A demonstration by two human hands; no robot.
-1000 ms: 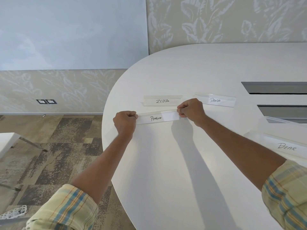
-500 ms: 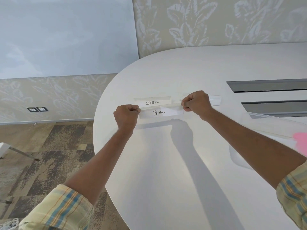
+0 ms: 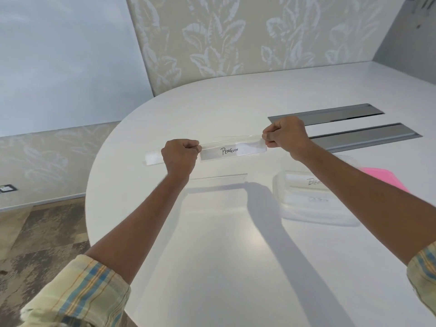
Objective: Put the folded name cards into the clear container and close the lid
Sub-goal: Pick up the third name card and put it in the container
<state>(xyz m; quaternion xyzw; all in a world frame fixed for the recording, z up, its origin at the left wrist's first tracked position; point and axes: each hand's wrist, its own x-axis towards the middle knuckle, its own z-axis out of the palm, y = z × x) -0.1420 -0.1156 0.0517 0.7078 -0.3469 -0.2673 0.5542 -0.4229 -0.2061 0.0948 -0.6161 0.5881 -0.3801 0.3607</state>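
The folded card marked PENGUIN (image 3: 232, 151) hangs in the air above the white table (image 3: 212, 244), held level by its two ends. My left hand (image 3: 180, 156) pinches its left end and my right hand (image 3: 286, 135) pinches its right end. Another card (image 3: 153, 158) lies on the table behind my left hand, mostly hidden. The clear container (image 3: 313, 197) stands to the right under my right forearm, open, with cards inside; one reads partly "BE". I cannot tell where its lid is.
Two grey metal cable hatches (image 3: 330, 115) are set into the table behind my right hand. A pink sheet (image 3: 382, 178) lies beyond the container. The table's curved edge runs at the left, with patterned carpet (image 3: 42, 232) below and a wall behind.
Both hands have lifted the PENGUIN card off the table and carried it right, toward the container. The view has swung right, so the ZEBRA and PANDA cards are no longer readable.
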